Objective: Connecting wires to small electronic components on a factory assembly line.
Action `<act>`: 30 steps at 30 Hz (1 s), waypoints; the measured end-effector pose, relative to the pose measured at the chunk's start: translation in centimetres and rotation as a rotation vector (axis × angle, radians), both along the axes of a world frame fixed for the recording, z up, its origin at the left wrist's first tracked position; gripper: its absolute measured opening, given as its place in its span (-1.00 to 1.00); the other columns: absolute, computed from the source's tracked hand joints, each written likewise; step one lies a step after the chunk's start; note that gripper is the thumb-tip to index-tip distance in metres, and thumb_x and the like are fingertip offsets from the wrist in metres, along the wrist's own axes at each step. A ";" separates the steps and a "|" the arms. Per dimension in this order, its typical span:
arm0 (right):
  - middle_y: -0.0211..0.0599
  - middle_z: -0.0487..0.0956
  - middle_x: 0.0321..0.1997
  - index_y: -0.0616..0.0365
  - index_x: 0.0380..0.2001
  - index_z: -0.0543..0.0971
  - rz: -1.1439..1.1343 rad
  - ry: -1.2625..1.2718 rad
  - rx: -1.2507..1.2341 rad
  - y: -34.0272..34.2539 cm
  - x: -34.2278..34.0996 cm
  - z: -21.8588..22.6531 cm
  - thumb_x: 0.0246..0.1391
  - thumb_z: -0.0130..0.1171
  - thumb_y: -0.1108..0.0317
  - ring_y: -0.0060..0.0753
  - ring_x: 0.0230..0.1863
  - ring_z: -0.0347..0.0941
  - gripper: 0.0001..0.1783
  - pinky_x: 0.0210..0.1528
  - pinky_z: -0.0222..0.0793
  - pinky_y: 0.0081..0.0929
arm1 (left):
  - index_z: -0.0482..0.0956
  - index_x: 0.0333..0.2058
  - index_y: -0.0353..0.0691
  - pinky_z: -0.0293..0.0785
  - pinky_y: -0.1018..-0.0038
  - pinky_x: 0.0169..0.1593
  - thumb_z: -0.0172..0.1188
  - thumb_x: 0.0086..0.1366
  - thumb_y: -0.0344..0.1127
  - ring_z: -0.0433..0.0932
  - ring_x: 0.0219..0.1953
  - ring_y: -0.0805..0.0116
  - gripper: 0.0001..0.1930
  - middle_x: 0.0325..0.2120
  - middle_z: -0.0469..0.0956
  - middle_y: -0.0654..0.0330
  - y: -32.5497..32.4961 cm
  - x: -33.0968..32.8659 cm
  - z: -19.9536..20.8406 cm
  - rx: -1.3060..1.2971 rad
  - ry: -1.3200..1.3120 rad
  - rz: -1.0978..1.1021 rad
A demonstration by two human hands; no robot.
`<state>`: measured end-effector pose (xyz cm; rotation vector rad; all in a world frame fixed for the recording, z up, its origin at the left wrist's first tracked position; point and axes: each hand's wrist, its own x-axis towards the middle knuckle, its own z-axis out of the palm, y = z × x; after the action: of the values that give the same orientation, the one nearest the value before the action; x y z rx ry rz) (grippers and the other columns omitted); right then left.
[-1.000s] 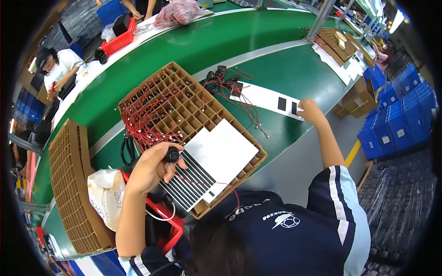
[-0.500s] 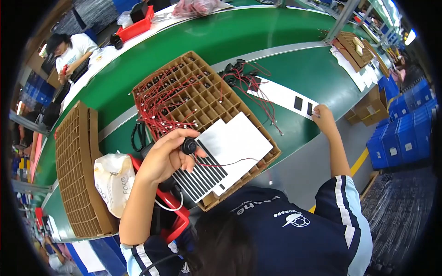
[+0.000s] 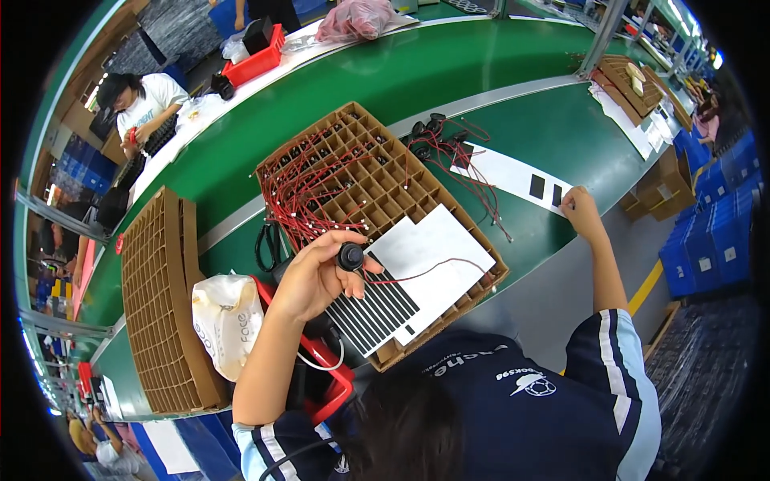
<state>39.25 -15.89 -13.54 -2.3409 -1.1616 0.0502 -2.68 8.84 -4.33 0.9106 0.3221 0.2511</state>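
Between the fingertips of my left hand [image 3: 317,276] is a small black round part [image 3: 350,256] with a thin red wire trailing right. My right hand [image 3: 584,215] pinches the near right end of a white backing strip [image 3: 501,174] bearing black rectangular pads [image 3: 536,187]; whether a pad is between the fingertips is hidden. Beneath my left hand lies a sheet with black stripes [image 3: 373,309], overlapping a plain white sheet [image 3: 445,244]. Both rest on a divided cardboard box [image 3: 393,184], where several black parts with red wires [image 3: 301,192] fill the far left cells.
Loose black wired parts [image 3: 425,136] lie beside the box on the green bench [image 3: 521,128]. Stacked cardboard dividers [image 3: 160,305], a white bag [image 3: 228,325] and a red holder [image 3: 337,393] stand left. Across the bench a person [image 3: 148,112] works. Blue boxes [image 3: 714,232] stand at right.
The whole view has shifted, so the scene sits slightly more to the right and lower. Both hands keep nearly the same grip and place relative to the box and strip.
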 end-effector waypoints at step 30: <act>-0.27 0.34 -0.11 0.16 -0.48 0.41 0.808 0.569 0.486 11.6 -22.0 10.9 -0.10 0.09 0.51 -0.49 -0.09 0.24 -0.92 -0.03 0.13 -0.53 | 0.28 -0.07 -0.34 0.17 0.66 -0.65 -0.27 0.33 -0.15 0.16 -0.81 0.56 -0.62 -0.60 0.40 0.09 -1.4 0.0 0.9 -0.032 -0.056 -0.009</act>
<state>17.24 -4.33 -2.60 -1.2096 -1.5064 0.5978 -2.71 7.44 -3.41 0.8718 0.2698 0.2618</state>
